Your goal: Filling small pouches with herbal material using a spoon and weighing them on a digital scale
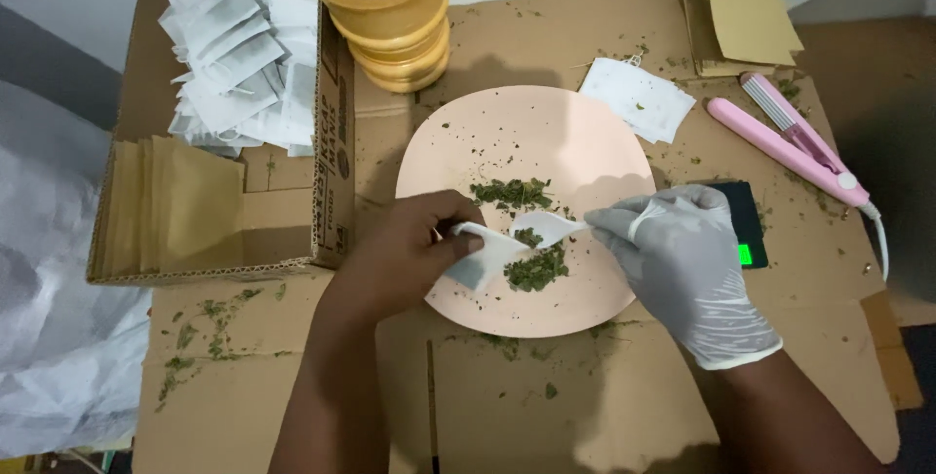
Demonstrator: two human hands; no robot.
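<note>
Left hand (414,245) pinching a small white paper bag (487,252) by its edge, right gloved hand (682,264) gripping the flap to hold the mouth open, low over the pink plate (585,142), just beside the dried green herbs (534,269).

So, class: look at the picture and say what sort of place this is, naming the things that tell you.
Probably a makeshift home workstation for filling tea bags by hand: flattened cardboard as the worktop, a box of empty white tea bags, a wooden mortar, and dried herbs on a pink plate.
</note>
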